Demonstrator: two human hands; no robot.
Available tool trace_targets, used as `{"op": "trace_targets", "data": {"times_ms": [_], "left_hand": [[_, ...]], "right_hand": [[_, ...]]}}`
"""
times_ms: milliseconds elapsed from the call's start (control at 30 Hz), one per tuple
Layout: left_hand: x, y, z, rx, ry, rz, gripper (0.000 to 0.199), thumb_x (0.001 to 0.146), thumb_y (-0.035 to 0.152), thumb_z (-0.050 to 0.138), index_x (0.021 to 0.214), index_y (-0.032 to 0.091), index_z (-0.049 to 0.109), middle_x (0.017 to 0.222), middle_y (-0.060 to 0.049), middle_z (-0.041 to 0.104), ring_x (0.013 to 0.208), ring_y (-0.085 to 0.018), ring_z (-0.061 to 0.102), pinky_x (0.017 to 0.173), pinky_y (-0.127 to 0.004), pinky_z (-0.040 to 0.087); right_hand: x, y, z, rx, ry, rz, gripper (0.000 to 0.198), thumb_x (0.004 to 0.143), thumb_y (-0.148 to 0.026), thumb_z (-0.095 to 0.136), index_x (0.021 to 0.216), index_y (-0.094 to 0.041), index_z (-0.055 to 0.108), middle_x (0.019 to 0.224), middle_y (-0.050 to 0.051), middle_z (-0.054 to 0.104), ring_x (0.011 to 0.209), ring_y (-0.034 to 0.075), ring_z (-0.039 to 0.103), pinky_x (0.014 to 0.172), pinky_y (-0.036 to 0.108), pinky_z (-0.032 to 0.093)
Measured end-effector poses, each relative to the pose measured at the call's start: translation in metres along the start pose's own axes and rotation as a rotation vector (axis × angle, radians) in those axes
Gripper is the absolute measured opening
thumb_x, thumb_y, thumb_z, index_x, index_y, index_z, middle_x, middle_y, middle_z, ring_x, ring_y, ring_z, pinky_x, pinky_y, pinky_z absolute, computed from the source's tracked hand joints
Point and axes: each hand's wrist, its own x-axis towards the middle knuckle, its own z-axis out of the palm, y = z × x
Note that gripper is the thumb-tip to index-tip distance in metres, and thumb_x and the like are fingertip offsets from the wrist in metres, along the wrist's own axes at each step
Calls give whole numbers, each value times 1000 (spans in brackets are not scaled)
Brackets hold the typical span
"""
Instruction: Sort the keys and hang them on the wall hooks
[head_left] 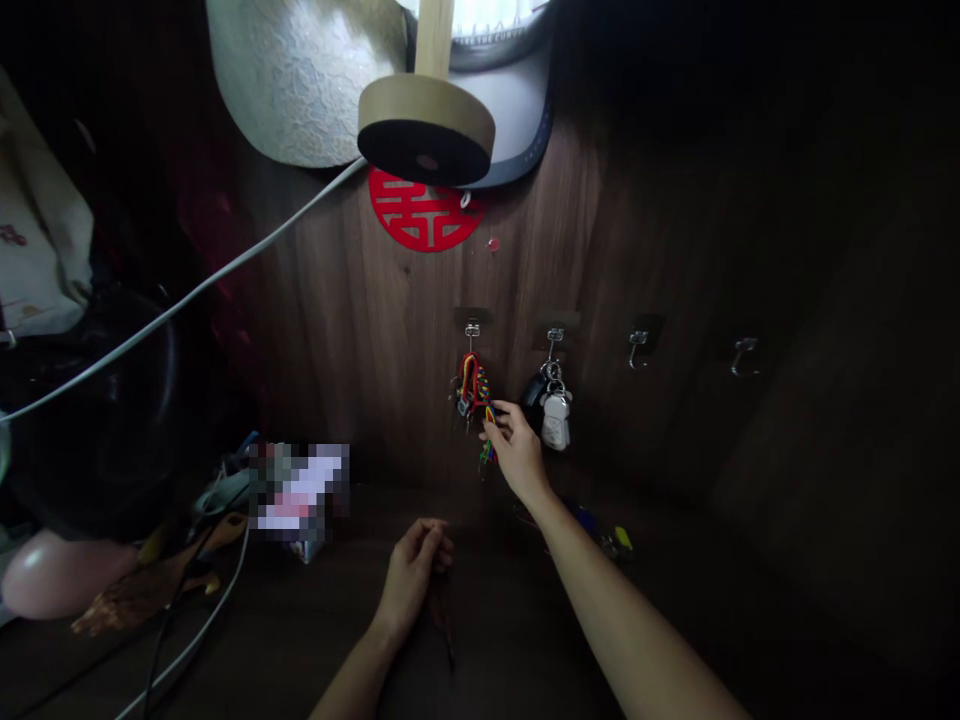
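Cord (483, 384), braided, at frame centre, is partly hidden by the right hand (516, 446) pinching it; lower centre, the left hand (417, 556) curls, any hold indiscernible.

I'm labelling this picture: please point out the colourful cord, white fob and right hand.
Colourful cord (484, 390), head view: its braided stretch.
White fob (556, 423), head view: its front.
Right hand (519, 453), head view: its back.

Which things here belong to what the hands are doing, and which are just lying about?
Apparently in use:
braided cord, pinched by the right hand
keys beside it
hook above

Just around:
caps
white cable
red decoration
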Motion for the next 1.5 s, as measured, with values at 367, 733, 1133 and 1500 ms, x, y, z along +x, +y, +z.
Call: {"op": "trace_targets", "data": {"times_ms": [367, 733, 1133, 1500], "left_hand": [[-2, 0, -1, 21, 9, -5, 34, 73, 47, 59, 84, 15, 61, 67, -1, 63, 56, -11, 57, 53, -20, 44], [-4, 11, -8, -36, 187, 45, 37, 70, 48, 60, 90, 16, 60, 70, 1, 63, 58, -11, 59, 55, -21, 47], [3, 5, -27, 221, 309, 177, 24, 73, 21, 49, 93, 17, 61, 88, -4, 67, 77, -18, 63, 69, -29, 50], [2, 1, -31, 926, -95, 374, 40, 64, 0, 49, 85, 27, 71, 109, -5, 60, 104, -25, 53, 91, -43, 41]], "right_hand": [[-55, 36, -13, 104, -121, 174, 33, 77, -31, 51, 108, -19, 50, 85, 3, 60, 70, 15, 64, 60, 29, 55], [-112, 51, -31, -37, -287, 213, 30, 74, -20, 50, 104, -23, 56, 90, 3, 62, 71, 13, 60, 61, 28, 52], [-129, 38, -34, -136, -368, 146, 22, 78, -16, 47, 95, -23, 61, 89, 3, 65, 80, 17, 61, 63, 27, 49], [-132, 37, -36, -245, -508, 9, 24, 83, -10, 45, 88, -24, 63, 88, 2, 63, 84, 17, 60, 78, 30, 47]]}}
